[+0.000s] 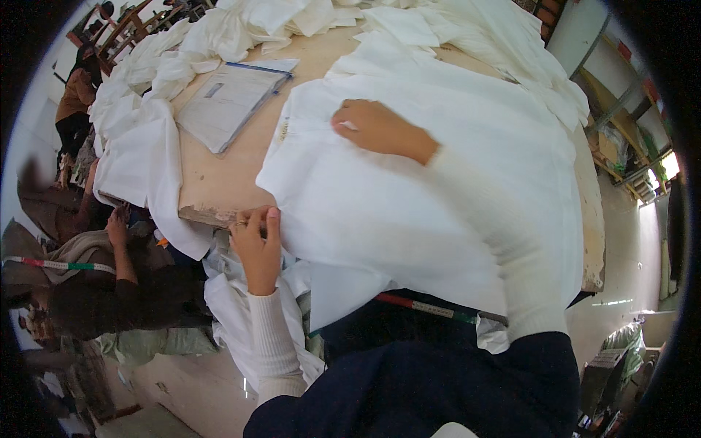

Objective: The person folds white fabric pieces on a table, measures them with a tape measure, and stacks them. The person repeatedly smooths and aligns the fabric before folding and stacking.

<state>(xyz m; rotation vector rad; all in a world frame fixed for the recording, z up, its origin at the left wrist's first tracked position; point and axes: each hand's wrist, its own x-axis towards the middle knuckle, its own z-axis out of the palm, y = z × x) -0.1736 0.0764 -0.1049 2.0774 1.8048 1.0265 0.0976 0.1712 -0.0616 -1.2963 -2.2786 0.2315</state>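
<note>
A white cloth garment (383, 202) lies spread over the table in front of me, and part of it hangs past the near edge. Beside its left opening is a small label (283, 128) bearing writing. My left hand (256, 241) is at the table's near edge, with thumb and fingers closed on the garment's left border. My right hand (383, 128) is over the garment's upper middle, its fingers curled and slightly blurred. A small white bit shows at those fingers; whether it is pinched cloth I cannot tell.
The wooden table (219, 169) has a worn edge. A clear zip document pouch (233, 104) with papers lies left of the garment. White cloth heaps (246, 27) line the far side. One person (76, 104) stands at left; another's hand (116, 225) is near the table corner. Shelves (624, 109) stand right.
</note>
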